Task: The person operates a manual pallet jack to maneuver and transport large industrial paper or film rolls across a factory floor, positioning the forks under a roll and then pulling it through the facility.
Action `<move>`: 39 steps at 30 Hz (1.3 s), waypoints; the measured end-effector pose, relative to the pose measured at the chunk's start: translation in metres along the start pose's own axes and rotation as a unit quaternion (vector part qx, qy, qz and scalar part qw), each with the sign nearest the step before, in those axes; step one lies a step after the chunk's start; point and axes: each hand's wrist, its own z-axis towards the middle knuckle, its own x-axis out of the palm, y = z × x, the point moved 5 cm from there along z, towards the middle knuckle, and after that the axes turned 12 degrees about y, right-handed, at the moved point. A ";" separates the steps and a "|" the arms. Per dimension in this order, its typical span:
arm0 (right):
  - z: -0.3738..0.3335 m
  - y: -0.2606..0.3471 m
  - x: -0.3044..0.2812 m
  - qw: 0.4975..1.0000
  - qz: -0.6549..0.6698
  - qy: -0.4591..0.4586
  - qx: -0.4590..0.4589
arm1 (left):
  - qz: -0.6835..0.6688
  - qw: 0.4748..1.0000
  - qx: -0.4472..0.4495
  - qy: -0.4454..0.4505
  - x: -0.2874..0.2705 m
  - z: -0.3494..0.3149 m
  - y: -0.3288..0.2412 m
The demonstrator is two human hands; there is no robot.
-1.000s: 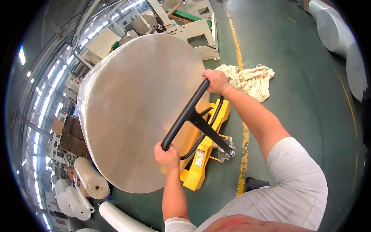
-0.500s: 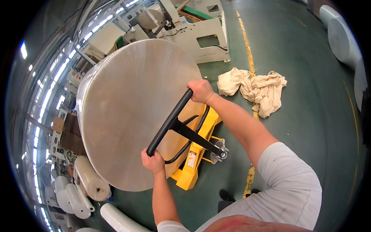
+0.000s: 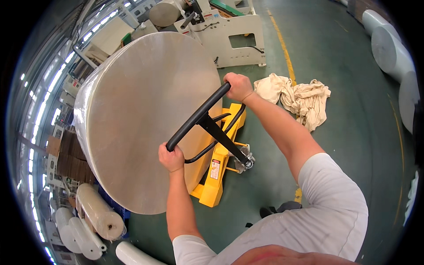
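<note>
Both my hands are closed round the black handle [image 3: 198, 117] of a yellow pallet jack [image 3: 217, 172]. My left hand [image 3: 171, 158] grips the near, lower end of the bar; my right hand [image 3: 239, 87] holds its far, upper end. A black shaft runs from the handle down to a metal joint at the jack's base. Directly in front stands a very large roll [image 3: 145, 119], wrapped in clear film, its flat beige end facing me. Its lower right edge hides part of the jack, and the jack's forks do not show.
Crumpled cream cloth [image 3: 309, 99] lies on the green floor across a yellow line. A white machine frame [image 3: 232, 42] stands beyond the roll. Smaller wrapped rolls [image 3: 99, 212] lie at the left, and large pale rolls [image 3: 391, 53] line the far right.
The large roll and pallet jack have shifted slightly left in view. My right hand has moved up and right with the handle, and my left hand is higher. Both keep their grip.
</note>
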 end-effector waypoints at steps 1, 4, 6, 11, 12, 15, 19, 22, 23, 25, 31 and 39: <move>0.012 -0.003 0.013 1.000 -0.005 -0.005 0.004 | 0.004 1.000 0.004 -0.001 0.010 0.016 0.014; 0.052 -0.023 0.053 1.000 -0.011 -0.010 0.012 | 0.009 1.000 0.004 -0.012 0.046 0.059 0.048; 0.075 -0.031 0.084 1.000 -0.014 -0.018 0.002 | 0.015 1.000 0.005 -0.014 0.067 0.081 0.078; 0.132 -0.068 0.157 0.999 -0.030 -0.037 -0.009 | 0.034 0.999 0.013 -0.011 0.126 0.151 0.145; 0.141 -0.069 0.175 0.999 -0.025 -0.034 -0.012 | 0.039 0.999 0.008 -0.010 0.133 0.164 0.161; 0.181 -0.067 0.222 0.999 -0.006 -0.029 -0.031 | 0.072 0.997 -0.032 -0.011 0.154 0.214 0.220; 0.233 -0.092 0.279 0.999 0.017 -0.002 -0.034 | 0.077 0.995 -0.067 -0.002 0.201 0.269 0.275; 0.283 -0.131 0.322 1.000 0.019 0.013 -0.018 | 0.070 0.993 -0.090 0.003 0.246 0.327 0.297; 0.301 -0.141 0.340 0.999 0.022 0.022 -0.015 | 0.072 0.992 -0.102 0.000 0.260 0.340 0.308; 0.331 -0.162 0.374 0.999 0.026 0.040 -0.004 | 0.081 0.991 -0.105 0.016 0.286 0.372 0.335; 0.409 -0.211 0.472 0.998 0.037 0.047 -0.002 | 0.105 0.988 -0.117 0.009 0.373 0.463 0.425; 0.530 -0.331 0.611 0.997 0.013 0.048 0.051 | 0.076 0.987 -0.135 0.046 0.529 0.616 0.518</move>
